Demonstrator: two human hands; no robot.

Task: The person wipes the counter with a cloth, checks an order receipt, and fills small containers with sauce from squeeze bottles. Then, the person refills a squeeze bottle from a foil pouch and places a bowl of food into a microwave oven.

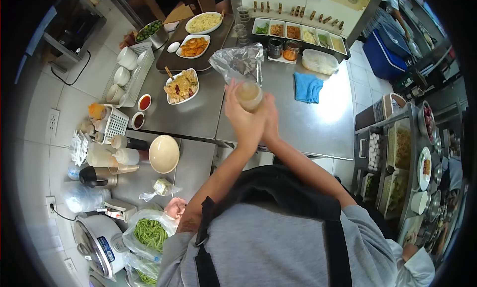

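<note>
Both of my hands are closed round a small clear container (249, 94) with a pale brownish content, held above the front edge of the steel table (293, 125). My left hand (241, 115) wraps its left side, fingers reaching up beside it. My right hand (270, 119) presses against its right side. Just beyond the hands lies a crumpled sheet of foil (241, 61) with something dark on it. A folded blue cloth (308, 87) lies to the right.
Filled dishes (182, 86) and two sauce cups stand at left. Trays of toppings (293, 33), jars and a lidded tub (319, 61) line the back. A cream bowl (164, 154) and bottles are at lower left; shelves (405, 153) at right. Another person's sleeve (417, 267) shows lower right.
</note>
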